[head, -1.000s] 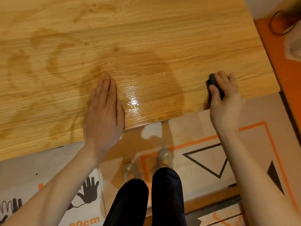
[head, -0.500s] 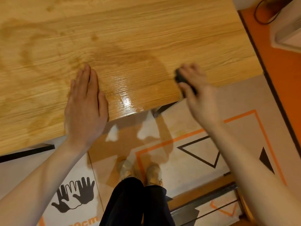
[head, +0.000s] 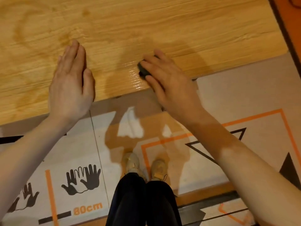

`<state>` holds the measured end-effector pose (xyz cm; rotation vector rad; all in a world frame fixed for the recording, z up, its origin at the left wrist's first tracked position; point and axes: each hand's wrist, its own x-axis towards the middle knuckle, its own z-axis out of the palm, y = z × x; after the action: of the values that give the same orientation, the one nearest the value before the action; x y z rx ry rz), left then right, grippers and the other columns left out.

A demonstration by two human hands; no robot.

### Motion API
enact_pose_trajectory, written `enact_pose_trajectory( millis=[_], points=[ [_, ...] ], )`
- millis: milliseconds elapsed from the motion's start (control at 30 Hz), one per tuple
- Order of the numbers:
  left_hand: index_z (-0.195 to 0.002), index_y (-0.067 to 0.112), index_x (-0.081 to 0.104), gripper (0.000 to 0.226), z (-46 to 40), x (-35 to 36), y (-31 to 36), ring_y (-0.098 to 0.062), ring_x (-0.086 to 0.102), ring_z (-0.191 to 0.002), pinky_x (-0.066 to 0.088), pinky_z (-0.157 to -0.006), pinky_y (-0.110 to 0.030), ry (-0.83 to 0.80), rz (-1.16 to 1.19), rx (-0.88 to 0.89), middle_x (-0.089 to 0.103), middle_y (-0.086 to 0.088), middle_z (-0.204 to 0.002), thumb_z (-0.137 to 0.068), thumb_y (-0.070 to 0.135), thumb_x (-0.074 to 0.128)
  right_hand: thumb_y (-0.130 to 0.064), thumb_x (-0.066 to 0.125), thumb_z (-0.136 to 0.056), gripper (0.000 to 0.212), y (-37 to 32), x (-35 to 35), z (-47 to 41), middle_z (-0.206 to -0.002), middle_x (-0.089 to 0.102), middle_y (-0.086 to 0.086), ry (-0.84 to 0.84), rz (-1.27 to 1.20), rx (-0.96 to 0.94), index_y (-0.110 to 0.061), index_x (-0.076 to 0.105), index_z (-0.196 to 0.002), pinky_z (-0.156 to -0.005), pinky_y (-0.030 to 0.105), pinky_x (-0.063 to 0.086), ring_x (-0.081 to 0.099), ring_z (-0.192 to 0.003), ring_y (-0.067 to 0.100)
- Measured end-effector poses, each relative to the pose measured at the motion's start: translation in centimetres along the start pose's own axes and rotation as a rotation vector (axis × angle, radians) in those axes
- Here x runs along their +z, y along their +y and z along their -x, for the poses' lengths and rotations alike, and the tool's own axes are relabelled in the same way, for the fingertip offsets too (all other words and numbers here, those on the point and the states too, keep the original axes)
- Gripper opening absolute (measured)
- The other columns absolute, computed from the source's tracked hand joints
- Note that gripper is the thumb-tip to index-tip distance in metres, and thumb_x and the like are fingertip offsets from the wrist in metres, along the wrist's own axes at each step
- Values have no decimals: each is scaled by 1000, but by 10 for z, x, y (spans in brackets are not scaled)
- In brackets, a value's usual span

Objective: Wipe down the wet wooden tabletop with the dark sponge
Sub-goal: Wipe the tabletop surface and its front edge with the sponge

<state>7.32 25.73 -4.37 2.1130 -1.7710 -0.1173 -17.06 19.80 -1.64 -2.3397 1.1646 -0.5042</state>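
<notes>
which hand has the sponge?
The right hand, fingers curled round the dark sponge near the table edge; the left hand lies flat and empty.

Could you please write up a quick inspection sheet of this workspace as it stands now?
Surface: wooden tabletop, darker damp patches and swirl marks across it, a glossy wet streak near the front edge.
Job's things: dark sponge, on the tabletop beside the wet streak, mostly hidden by the hand.
Clutter: nothing seen on the tabletop.
Hands: left hand flat on the wood, fingers straight; right hand grips the sponge.
Cables: nothing clearly seen.
Surroundings: printed floor covering with handprint marks, orange lines and "80cm"; the person's shoes below the table edge.
</notes>
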Motion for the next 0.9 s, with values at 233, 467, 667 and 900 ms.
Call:
enact_pose_trajectory(
  millis=[233, 467, 667, 900],
  points=[
    [-157, 5, 29, 54, 2, 0, 0, -23, 19, -154, 7, -126, -27, -1, 4, -2, 24, -12, -166, -108, 28, 28, -14, 35, -102, 38, 20, -13, 16, -145, 47, 10, 335, -76, 350, -4, 52, -134, -121, 29, 18, 28, -144, 26],
    [-156, 5, 31, 53, 2, -1, 3, -25, 22, -153, 17, -127, -42, 6, 10, -10, 27, -13, -165, -107, 25, 29, -13, 43, -102, 44, 41, -13, 20, -152, 34, 14, -121, 40, -281, -1, 37, -144, -122, 43, 17, 21, -146, 32],
    [-156, 6, 31, 52, 2, 2, -2, -23, 22, -153, 18, -126, -42, 21, 13, -12, 27, -12, -165, -108, 25, 29, 1, 57, -95, 38, 97, -25, 50, -141, 46, 22, 208, 66, -212, 7, 49, -132, -117, 48, 29, 36, -138, 41],
    [-156, 5, 30, 51, 1, 4, -3, -25, 22, -153, 18, -126, -39, 21, 0, 7, 26, -13, -165, -109, 24, 29, 13, 48, -93, 35, 12, 57, 28, -135, 55, 20, 318, -30, -301, 7, 56, -127, -118, 49, 27, 46, -131, 39]
  ],
)
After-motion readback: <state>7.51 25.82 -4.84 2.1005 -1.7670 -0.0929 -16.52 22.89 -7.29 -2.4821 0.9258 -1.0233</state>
